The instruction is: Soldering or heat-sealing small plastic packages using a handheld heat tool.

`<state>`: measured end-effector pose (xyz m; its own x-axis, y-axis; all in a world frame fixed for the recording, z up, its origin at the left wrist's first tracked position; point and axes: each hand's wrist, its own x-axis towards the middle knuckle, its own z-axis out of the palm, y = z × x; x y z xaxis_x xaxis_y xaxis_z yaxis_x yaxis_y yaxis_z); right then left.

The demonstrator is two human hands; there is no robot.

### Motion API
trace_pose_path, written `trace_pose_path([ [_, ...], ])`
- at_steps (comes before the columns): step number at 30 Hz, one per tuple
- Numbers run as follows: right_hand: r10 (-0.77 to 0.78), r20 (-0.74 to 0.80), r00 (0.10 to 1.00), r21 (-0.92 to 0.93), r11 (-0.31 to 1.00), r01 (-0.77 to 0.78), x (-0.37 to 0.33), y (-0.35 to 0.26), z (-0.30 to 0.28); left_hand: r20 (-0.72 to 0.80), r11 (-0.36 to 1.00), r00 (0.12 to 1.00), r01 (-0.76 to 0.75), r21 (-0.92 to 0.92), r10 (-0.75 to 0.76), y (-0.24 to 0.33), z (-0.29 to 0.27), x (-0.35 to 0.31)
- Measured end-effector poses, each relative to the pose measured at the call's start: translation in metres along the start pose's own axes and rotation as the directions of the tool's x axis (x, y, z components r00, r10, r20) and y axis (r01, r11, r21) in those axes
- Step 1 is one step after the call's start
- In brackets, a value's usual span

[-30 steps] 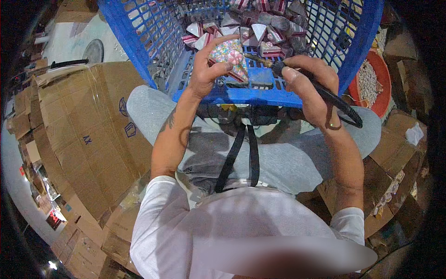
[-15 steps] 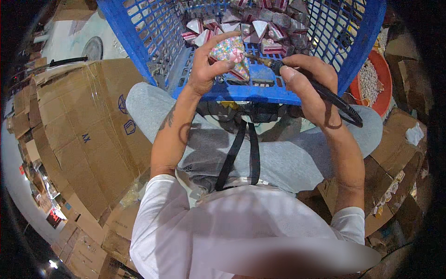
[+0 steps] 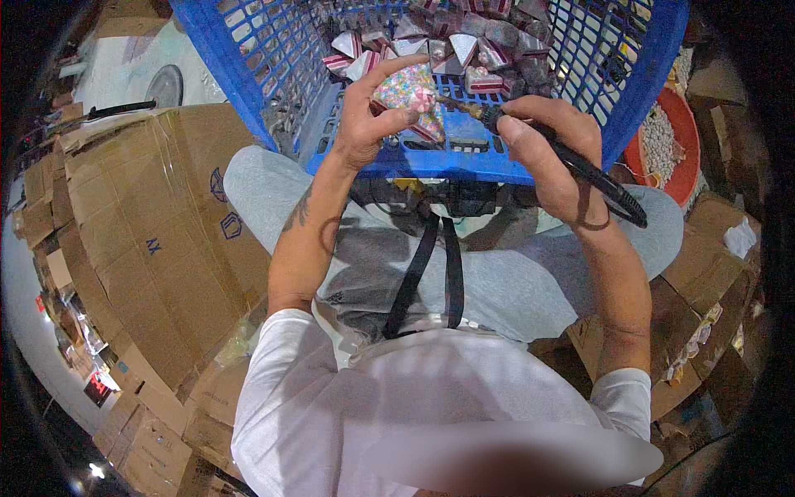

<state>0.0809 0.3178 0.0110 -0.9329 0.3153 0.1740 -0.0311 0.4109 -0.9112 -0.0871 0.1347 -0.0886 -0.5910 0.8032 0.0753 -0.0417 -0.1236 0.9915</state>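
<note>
My left hand (image 3: 364, 120) is closed round a cake-slice-shaped piece (image 3: 406, 87) with a pastel speckled top, pink middle and dark red side. Fingers and thumb grip it from its left and near side, above the near edge of the blue plastic crate (image 3: 489, 168). In my right hand (image 3: 556, 153) is a soldering iron (image 3: 580, 166) with a black handle, gripped between thumb and fingers. Its brownish tip points left at the speckled piece, at or very near its right edge; whether they touch I cannot tell. Many wedge-shaped pieces (image 3: 464, 51) lie heaped in the crate's far part.
The crate stands before my crossed legs (image 3: 497, 265). To its right is a red basin (image 3: 691, 141) of small pale pieces. Cardboard (image 3: 157, 240) lies to my left, with more boxes (image 3: 704, 273) on the right. Black straps (image 3: 414, 282) hang at my waist.
Almost nothing differs. Both hands keep their places, with the speckled piece and the soldering iron tip held together as before.
</note>
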Motion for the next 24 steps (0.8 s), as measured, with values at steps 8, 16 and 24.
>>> trace_pose_path([
  [8,-0.029,-0.001,1.000,-0.046,0.999,0.029,0.0006,-0.0015,0.0016,-0.017,0.999,1.000,0.005,0.032,-0.005,-0.0045,0.0005,-0.0011],
  [16,-0.132,0.004,0.991,-0.113,0.985,0.132,0.0009,0.0027,0.0025,-0.011,0.996,1.000,-0.026,0.090,0.027,-0.0059,0.0011,0.0003],
  [24,0.048,-0.011,0.999,0.026,0.999,-0.048,-0.0042,-0.0064,-0.0028,0.046,1.000,0.999,0.014,0.003,-0.014,-0.0034,0.0007,-0.0011],
])
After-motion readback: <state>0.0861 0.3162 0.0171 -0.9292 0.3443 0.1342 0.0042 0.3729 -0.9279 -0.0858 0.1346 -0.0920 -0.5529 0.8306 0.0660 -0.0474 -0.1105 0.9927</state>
